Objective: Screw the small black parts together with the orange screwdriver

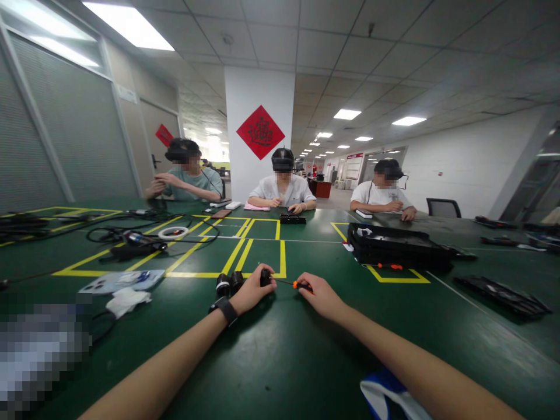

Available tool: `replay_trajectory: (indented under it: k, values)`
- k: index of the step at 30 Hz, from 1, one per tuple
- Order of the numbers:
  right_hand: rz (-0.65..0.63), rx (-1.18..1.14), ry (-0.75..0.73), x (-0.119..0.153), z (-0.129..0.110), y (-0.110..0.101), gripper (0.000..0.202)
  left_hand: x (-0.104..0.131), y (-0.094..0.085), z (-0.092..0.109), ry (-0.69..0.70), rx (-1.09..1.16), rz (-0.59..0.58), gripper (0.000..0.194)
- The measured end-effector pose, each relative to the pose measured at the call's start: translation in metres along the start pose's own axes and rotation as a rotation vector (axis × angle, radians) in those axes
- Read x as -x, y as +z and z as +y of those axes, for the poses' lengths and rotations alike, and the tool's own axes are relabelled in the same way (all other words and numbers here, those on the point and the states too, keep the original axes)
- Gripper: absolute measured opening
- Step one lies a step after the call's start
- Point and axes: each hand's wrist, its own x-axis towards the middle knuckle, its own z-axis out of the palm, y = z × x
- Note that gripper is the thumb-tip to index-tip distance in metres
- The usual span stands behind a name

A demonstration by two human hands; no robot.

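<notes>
Near the middle of the green table, my left hand is closed around a small black cylindrical part. My right hand grips a screwdriver with an orange and black handle. Its thin shaft points left toward the black part; whether the tip touches it is too small to tell. Two more black cylindrical parts stand just left of my left hand, behind the wrist with the dark watch band.
Black trays with an orange-handled tool lie at right, beside a black slatted item. At left are a phone, crumpled tissue and cables. Blue-white cloth lies near my right forearm. Several people sit opposite.
</notes>
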Motion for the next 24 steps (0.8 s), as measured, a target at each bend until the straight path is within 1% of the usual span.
replay_trajectory:
  k: [3, 7, 10, 14, 20, 24]
  values:
    - [-0.037, 0.004, 0.015, -0.001, -0.001, 0.0, 0.014, 0.001, 0.001, 0.001, 0.002, -0.04, 0.035, 0.027]
    - [0.014, 0.062, -0.008, 0.005, 0.002, 0.004, 0.017, 0.001, 0.003, 0.002, 0.018, -0.046, 0.027, 0.028]
    - [0.026, 0.089, -0.035, 0.01, 0.003, 0.005, 0.017, 0.002, 0.004, 0.005, 0.025, -0.064, 0.04, 0.029]
    - [0.06, 0.04, -0.002, 0.011, 0.002, 0.003, 0.017, 0.003, 0.004, 0.007, 0.007, -0.096, 0.039, 0.029]
    - [0.068, 0.002, 0.018, 0.01, 0.002, 0.002, 0.017, 0.003, 0.004, 0.005, 0.006, -0.089, 0.049, 0.028]
    - [0.074, 0.0, 0.016, 0.009, 0.003, 0.004, 0.016, 0.003, 0.005, 0.004, 0.018, -0.111, 0.079, 0.027]
